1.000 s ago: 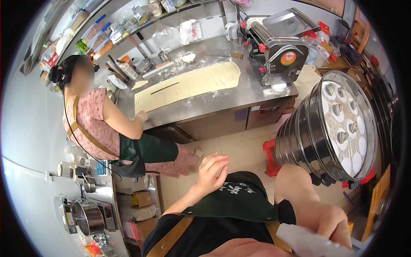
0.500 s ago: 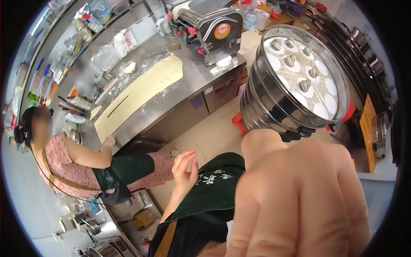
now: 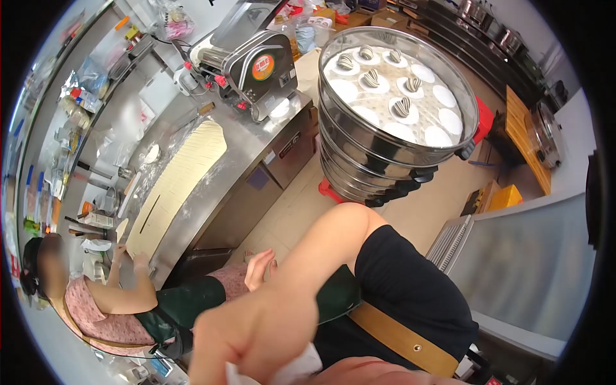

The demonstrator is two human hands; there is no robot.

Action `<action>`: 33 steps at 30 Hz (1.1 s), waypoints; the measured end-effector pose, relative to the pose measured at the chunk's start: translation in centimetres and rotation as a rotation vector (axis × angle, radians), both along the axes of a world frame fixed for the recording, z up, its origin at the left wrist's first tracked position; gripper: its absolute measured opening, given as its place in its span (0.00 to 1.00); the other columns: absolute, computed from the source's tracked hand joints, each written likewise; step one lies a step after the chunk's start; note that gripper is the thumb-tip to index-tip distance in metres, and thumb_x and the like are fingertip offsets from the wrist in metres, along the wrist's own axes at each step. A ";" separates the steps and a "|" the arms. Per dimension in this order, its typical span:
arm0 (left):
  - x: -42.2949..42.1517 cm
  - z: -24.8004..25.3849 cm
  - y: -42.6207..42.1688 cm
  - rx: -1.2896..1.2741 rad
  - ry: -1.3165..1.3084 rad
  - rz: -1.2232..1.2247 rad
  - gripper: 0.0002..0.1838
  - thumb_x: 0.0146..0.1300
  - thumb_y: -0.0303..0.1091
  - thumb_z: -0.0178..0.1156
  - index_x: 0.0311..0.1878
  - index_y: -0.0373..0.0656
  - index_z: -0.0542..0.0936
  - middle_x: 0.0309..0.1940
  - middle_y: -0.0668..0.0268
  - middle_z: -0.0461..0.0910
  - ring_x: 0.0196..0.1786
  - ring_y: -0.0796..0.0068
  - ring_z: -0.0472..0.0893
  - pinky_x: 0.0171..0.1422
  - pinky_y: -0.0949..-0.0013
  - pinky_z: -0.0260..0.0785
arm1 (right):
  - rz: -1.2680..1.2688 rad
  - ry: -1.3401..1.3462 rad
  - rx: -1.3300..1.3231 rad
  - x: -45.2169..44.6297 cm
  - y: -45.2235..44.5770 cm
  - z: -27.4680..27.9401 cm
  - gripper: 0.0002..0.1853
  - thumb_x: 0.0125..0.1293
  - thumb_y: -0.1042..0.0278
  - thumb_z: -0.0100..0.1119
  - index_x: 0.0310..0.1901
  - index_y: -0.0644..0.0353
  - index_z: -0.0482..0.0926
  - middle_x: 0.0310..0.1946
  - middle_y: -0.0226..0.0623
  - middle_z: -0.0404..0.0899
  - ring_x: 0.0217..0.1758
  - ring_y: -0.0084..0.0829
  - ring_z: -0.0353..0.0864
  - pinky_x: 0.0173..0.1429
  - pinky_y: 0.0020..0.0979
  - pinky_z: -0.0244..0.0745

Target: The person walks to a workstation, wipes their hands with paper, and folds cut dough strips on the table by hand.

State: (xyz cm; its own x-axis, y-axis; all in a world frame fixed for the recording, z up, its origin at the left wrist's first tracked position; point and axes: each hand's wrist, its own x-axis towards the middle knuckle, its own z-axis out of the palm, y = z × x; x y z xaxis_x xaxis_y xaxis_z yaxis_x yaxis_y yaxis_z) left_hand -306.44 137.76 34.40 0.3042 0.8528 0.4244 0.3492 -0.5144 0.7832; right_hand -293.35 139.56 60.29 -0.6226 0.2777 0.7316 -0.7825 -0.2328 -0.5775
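Note:
My right hand is large and close to the camera at the bottom, its fingers bent round a thin white sheet, partly out of frame. Behind my raised forearm, my left hand shows in part, empty, with loosely curved fingers apart. It is in front of my green apron. Beyond my elbow stands a tall stack of round metal steamers. Striped twisted dough pieces sit on white paper rounds in the top tier.
A co-worker at the left has both hands at the near end of a long scored dough sheet on the steel table. A dough machine stands at its far end. At the right is a wooden board.
The view has turned right, so the steamers and table appear further left. My right hand has moved left across the front of my body. Both of the co-worker's hands now show at the dough.

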 end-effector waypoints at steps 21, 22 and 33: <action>3.0 1.8 1.2 0.017 0.059 -0.024 0.09 0.58 0.18 0.60 0.43 0.36 0.81 0.42 0.54 0.82 0.44 0.59 0.83 0.50 0.65 0.74 | 0.171 -0.198 -0.086 3.5 -2.5 -6.2 0.07 0.57 0.69 0.59 0.30 0.66 0.79 0.20 0.21 0.75 0.25 0.15 0.69 0.30 0.27 0.62; 3.1 1.7 1.4 0.029 0.059 -0.028 0.09 0.58 0.19 0.60 0.42 0.36 0.81 0.42 0.55 0.82 0.44 0.60 0.83 0.49 0.66 0.74 | 0.132 -0.278 -0.059 4.4 -2.4 -6.6 0.08 0.57 0.68 0.60 0.30 0.66 0.79 0.20 0.22 0.75 0.25 0.16 0.69 0.29 0.27 0.60; 4.1 2.3 2.2 -0.031 0.028 -0.012 0.08 0.57 0.21 0.60 0.40 0.38 0.82 0.39 0.57 0.82 0.42 0.59 0.83 0.47 0.65 0.76 | -0.482 0.709 0.141 13.1 -1.8 -4.4 0.14 0.63 0.72 0.57 0.48 0.69 0.74 0.40 0.51 0.79 0.36 0.42 0.84 0.33 0.32 0.79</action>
State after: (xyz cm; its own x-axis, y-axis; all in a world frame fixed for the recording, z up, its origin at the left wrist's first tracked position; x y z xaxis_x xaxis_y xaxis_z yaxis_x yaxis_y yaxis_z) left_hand -302.36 139.92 36.70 0.3257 0.8615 0.3895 0.3652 -0.4946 0.7887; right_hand -280.28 137.75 55.91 0.1551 0.2713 0.9499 -0.9636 0.2535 0.0850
